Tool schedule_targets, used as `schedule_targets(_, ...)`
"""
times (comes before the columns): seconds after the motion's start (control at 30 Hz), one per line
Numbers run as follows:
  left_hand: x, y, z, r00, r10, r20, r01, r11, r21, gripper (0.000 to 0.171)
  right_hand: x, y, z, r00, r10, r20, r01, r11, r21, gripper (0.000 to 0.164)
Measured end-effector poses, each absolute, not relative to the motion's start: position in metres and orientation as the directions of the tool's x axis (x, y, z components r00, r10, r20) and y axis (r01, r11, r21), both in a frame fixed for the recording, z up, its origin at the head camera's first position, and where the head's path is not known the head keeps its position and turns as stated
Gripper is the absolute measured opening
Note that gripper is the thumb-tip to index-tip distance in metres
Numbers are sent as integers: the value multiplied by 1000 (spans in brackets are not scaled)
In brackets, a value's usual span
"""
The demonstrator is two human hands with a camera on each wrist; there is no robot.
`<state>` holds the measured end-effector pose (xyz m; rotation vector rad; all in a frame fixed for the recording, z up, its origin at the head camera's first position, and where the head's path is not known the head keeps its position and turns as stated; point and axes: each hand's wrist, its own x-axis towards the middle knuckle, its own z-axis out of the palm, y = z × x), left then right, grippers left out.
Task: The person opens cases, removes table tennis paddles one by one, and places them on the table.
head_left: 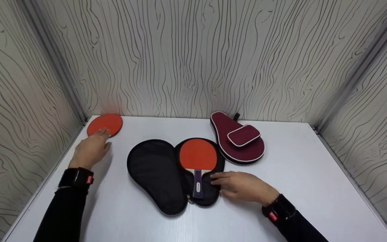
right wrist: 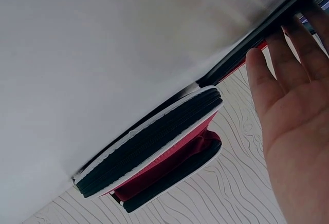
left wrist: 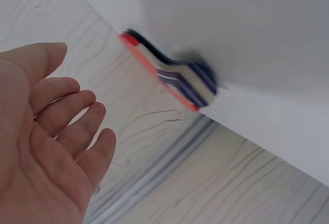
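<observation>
At the far left corner a red table tennis paddle (head_left: 105, 123) lies on the table, its handle hidden in the head view. My left hand (head_left: 92, 148) reaches over its near edge; in the left wrist view the hand is apart from the paddle, fingers loosely bent and holding nothing. A black paddle case (head_left: 156, 174) lies unzipped and spread flat in the middle. Its right half holds a second paddle (head_left: 198, 154), red side up, with a purple handle pointing toward me. Beside that handle, my right hand (head_left: 244, 185) has its fingertips over the case's right edge, fingers relaxed.
Behind the right hand lies a burgundy paddle case (head_left: 247, 153) with white piping and a small front pocket (head_left: 244, 135), touching or overlapping the black case's edge. Wood-patterned panels (head_left: 180, 60) enclose the white table (head_left: 139, 222) at the back and both sides.
</observation>
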<state>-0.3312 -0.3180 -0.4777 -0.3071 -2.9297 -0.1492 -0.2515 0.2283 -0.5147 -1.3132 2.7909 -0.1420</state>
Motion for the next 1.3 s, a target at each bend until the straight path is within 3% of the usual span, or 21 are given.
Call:
schedule_targets(0.33, -321, -278, -453, -887, 285, 363, 343, 933, 107, 56, -251, 229, -510, -636, -771, 22, -771, 634, -52, 37)
schedule_targets(0.73, -300, -216, -445, -781, 418, 464, 479, 877, 16, 56, -251, 230, -512, -635, -772, 22, -773, 634, -36, 38)
schedule_targets(1.3, -266, -137, -457, -637, 616, 463, 612, 769, -183, 52, -251, 231, -510, -639, -769, 31, -769, 638, -41, 37)
